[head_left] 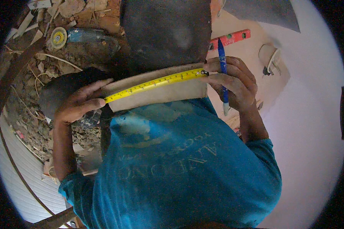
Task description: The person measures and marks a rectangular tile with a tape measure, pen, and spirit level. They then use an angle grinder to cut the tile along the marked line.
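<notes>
A pale grey-brown strip of board (160, 91) lies across in front of my chest, a yellow tape measure (154, 83) stretched along it. My left hand (80, 101) grips the left end of the board, its thumb pressing on the tape. On the right, my right hand (233, 82) pinches the metal-tipped end of the tape at the board's edge and also holds a blue pen-like marker (221, 65) upright between its fingers.
A dusty dark surface (164, 30) lies beyond the board. An angle grinder (84, 36) sits among rubble (26, 95) at the left. A red spirit level (240, 34) and a pale bucket-like container (269, 57) are at right, near a white wall (309, 122).
</notes>
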The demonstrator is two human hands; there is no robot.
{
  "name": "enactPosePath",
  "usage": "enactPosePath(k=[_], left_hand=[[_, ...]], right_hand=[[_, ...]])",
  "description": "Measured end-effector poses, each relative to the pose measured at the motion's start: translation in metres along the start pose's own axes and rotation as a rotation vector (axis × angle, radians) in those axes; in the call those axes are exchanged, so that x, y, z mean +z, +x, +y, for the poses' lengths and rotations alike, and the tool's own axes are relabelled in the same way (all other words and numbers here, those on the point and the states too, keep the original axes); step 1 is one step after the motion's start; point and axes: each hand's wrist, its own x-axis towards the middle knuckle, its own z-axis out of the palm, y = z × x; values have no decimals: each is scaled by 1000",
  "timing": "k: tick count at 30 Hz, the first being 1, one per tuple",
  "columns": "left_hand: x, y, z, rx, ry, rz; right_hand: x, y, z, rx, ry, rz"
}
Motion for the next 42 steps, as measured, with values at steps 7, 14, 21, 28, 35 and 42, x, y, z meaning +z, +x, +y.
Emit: enactPosePath(k=[7, 14, 21, 28, 35, 42], left_hand=[[9, -7, -3, 66, -94, -62], [10, -14, -18, 255, -375, -130], [6, 2, -32, 447, -105, -169], [12, 2, -31, 433, -213, -199], [17, -3, -30, 471, -108, -144], [30, -5, -26, 346, -153, -5]], right_hand=[[-10, 31, -13, 7, 222, 35], [-16, 91, -2, 5, 295, -124], [-28, 101, 6, -80, 200, -140], [-36, 109, 9, -87, 196, -189], [-37, 116, 8, -90, 255, -201], [-34, 118, -10, 60, 429, -132]])
